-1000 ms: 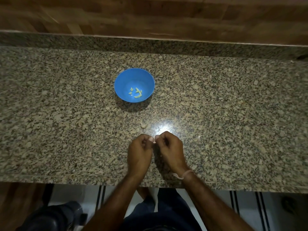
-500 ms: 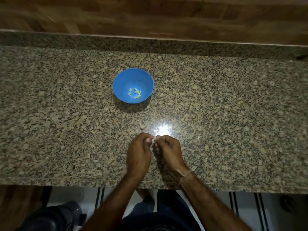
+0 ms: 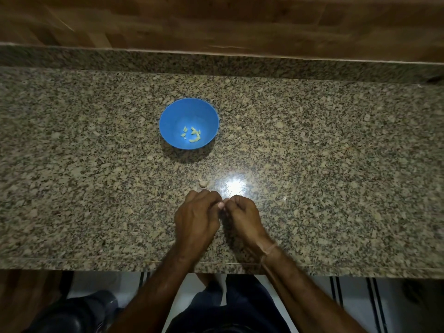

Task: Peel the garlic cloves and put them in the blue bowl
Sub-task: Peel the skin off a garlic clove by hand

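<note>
Granite countertop [image 3: 324,164] fills my feed, speckled grey and tan and polished, with a bright glare spot [image 3: 234,187] just beyond the hands. Behind it a low granite upstand meets a brown wooden wall [image 3: 216,20].

Both hands sit near the front edge, knuckles up. The left hand [image 3: 195,219] and right hand [image 3: 242,217] have their fingers curled tight, and the fingertips meet in the middle around a pale scrap [image 3: 222,204]. It is so hidden that I cannot tell garlic from fingernail. A thin thread band [image 3: 270,249] circles the right wrist.

Just beyond the left knuckles lies one garlic clove [image 3: 203,183], small, pale and papery, loose on the stone.

Farther back and slightly left stands the blue bowl [image 3: 177,116], round, smooth and plastic-looking. It holds a few peeled cloves [image 3: 193,136], yellowish slivers at the bottom. Nothing lies between the hands and the bowl but that loose clove.

Below the counter edge I see dark trousers [image 3: 228,313] and pale, striped floor [image 3: 348,292].
</note>
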The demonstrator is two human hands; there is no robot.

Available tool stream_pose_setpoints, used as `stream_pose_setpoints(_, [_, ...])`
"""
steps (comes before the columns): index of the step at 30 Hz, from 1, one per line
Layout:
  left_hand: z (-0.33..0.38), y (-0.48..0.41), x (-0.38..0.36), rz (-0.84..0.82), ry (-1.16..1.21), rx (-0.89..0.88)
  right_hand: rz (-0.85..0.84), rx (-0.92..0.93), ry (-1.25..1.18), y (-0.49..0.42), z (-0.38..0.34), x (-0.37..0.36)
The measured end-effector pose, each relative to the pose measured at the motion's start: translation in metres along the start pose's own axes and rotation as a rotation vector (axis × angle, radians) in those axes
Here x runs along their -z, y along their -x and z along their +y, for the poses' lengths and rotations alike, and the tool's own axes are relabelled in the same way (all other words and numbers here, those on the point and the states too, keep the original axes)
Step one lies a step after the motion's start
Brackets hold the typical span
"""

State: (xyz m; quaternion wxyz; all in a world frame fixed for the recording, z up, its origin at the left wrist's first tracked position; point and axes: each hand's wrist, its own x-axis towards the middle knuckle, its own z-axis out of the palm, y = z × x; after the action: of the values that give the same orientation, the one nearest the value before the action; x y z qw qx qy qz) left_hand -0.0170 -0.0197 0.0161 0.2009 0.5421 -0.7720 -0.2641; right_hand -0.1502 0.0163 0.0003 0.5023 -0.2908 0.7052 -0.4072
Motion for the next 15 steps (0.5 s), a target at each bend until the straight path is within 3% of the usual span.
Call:
stream_pose_setpoints(5, [0.002, -0.005, -0.004, -0.149, 0.378, 0.237, 0.058, 0.297, 0.119, 0.003, -0.001, 0.006])
stream_pose_setpoints(7, [0.003, -0.004, -0.004, -0.171, 0.391, 0.239, 0.045, 0.235, 0.142, 0.001, -0.003, 0.007])
stream_pose_setpoints(9, [0.003, -0.001, -0.005, -0.092, 0.081, 0.069, -0.011, 0.028, 0.022, -0.003, -0.005, 0.005])
stream_pose_setpoints(11, [0.002, 0.002, -0.005, -0.051, -0.054, -0.019, -0.070, -0.162, -0.154, 0.003, -0.012, 0.001])
stream_pose_setpoints(12, [0.003, 0.002, -0.006, -0.071, -0.019, 0.011, -0.062, -0.157, -0.156, 0.005, -0.013, 0.000])
stream_pose_setpoints(15, [0.010, -0.004, -0.010, -0.219, 0.342, 0.281, 0.040, 0.118, 0.098, 0.002, -0.001, -0.001])
